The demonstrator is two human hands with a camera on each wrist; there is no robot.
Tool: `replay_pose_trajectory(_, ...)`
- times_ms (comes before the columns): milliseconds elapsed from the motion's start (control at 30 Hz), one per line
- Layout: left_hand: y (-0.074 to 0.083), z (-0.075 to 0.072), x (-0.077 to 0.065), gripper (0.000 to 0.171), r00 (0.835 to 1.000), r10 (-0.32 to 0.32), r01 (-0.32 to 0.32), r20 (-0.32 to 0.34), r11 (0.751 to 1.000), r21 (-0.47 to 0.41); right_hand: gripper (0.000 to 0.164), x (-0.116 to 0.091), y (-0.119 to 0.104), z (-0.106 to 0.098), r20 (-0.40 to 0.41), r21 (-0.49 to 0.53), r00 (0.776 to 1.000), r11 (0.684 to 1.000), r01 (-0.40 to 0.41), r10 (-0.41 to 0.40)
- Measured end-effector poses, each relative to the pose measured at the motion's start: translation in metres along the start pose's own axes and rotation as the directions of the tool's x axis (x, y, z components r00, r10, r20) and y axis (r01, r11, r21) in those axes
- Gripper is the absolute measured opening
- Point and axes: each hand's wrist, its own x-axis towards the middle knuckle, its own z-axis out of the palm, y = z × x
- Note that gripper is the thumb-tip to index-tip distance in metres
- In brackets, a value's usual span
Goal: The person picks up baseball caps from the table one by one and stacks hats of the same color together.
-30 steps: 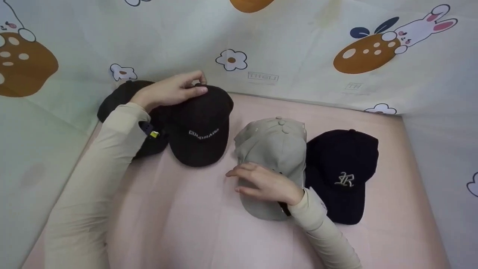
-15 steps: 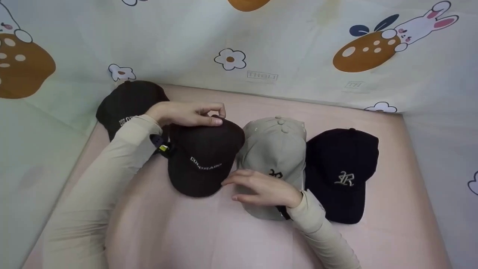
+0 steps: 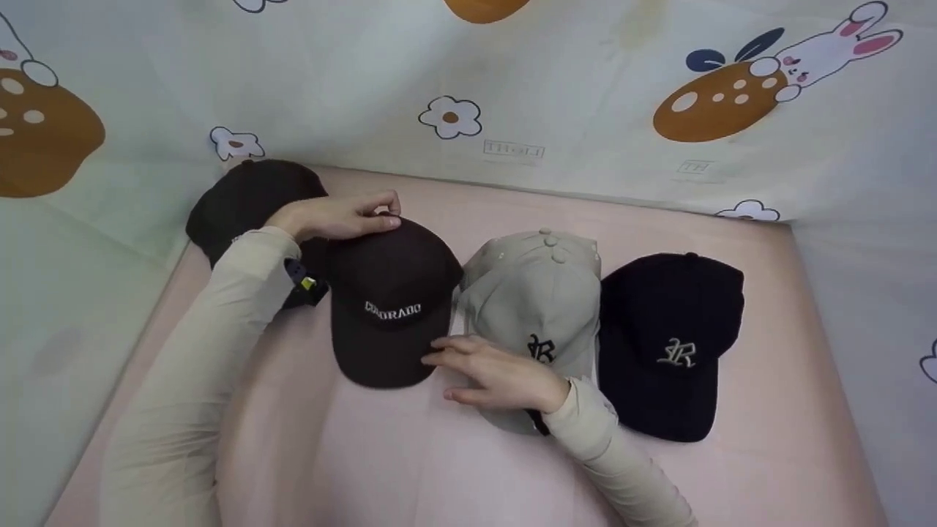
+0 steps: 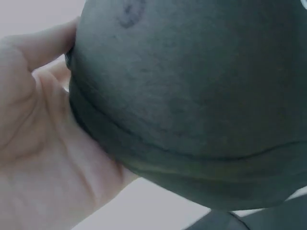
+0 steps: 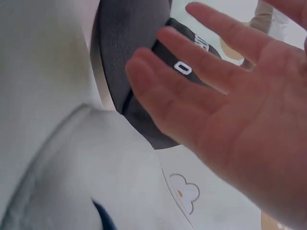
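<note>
My left hand grips a dark baseball cap lettered COLORADO at the back of its crown. The left wrist view shows my thumb at the edge of that cap's crown, with the other fingers partly hidden behind it. My right hand reaches over the brim of a grey baseball cap, its fingertips at the right edge of the dark cap's brim. In the right wrist view the fingers of that hand are spread and nearly straight; whether they touch the brim I cannot tell.
Another dark cap lies at the back left, partly covered by my left forearm. A navy cap with an R emblem sits against the grey cap's right side. Patterned cloth walls enclose the pink surface.
My left hand has brought the COLORADO cap forward from the back, first rightward, then slightly left, and its front has straightened. My right hand has shifted left to its brim.
</note>
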Motion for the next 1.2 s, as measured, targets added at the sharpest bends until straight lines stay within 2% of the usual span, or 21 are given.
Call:
replay_pose_trajectory(233, -0.007, 0.005, 0.010, 0.015, 0.990, 0.023, -0.016, -0.136, 0.998, 0.058, 0.055, 0.013, 0.002, 0.007, 0.017, -0.009, 1.000, 1.000, -0.020, 0.021)
replay_pose_trajectory(333, -0.006, 0.007, 0.017, 0.014, 0.982, 0.036, -0.019, -0.183, 0.995, 0.095, 0.058, 0.017, 0.002, 0.008, 0.037, -0.004, 0.997, 0.998, -0.070, 0.070)
replay_pose_trajectory(467, -0.009, 0.010, 0.024, 0.013, 0.971, 0.072, -0.045, -0.229, 0.992, 0.118, 0.063, 0.023, 0.002, 0.012, 0.059, -0.014, 0.985, 0.987, -0.162, 0.162)
replay_pose_trajectory(600, -0.014, 0.011, 0.027, 0.014, 0.959, 0.109, -0.070, -0.263, 0.986, 0.153, 0.066, 0.028, -0.001, 0.017, 0.068, -0.057, 0.974, 0.975, -0.214, 0.218)
replay_pose_trajectory(700, -0.014, 0.011, 0.026, 0.023, 0.964, 0.104, -0.062, -0.246, 0.983, 0.173, 0.065, 0.031, -0.003, 0.018, 0.066, -0.104, 0.969, 0.967, -0.231, 0.239)
replay_pose_trajectory(833, -0.013, 0.008, 0.019, 0.037, 0.973, 0.063, -0.019, -0.222, 0.981, 0.195, 0.062, 0.035, -0.005, 0.017, 0.070, -0.146, 0.963, 0.957, -0.249, 0.261)
replay_pose_trajectory(967, -0.017, -0.001, 0.009, 0.040, 0.966, 0.010, 0.056, -0.259, 0.968, 0.246, 0.060, 0.038, -0.006, 0.015, 0.074, -0.134, 0.958, 0.955, -0.266, 0.278)
replay_pose_trajectory(1100, -0.026, -0.009, -0.003, 0.041, 0.953, -0.106, 0.201, -0.284, 0.923, 0.329, 0.061, 0.042, -0.009, 0.014, 0.091, -0.128, 0.958, 0.957, -0.259, 0.272)
replay_pose_trajectory(1200, -0.038, -0.014, -0.012, 0.043, 0.934, -0.203, 0.306, -0.294, 0.879, 0.366, 0.061, 0.045, -0.012, 0.014, 0.105, -0.142, 0.957, 0.956, -0.255, 0.271)
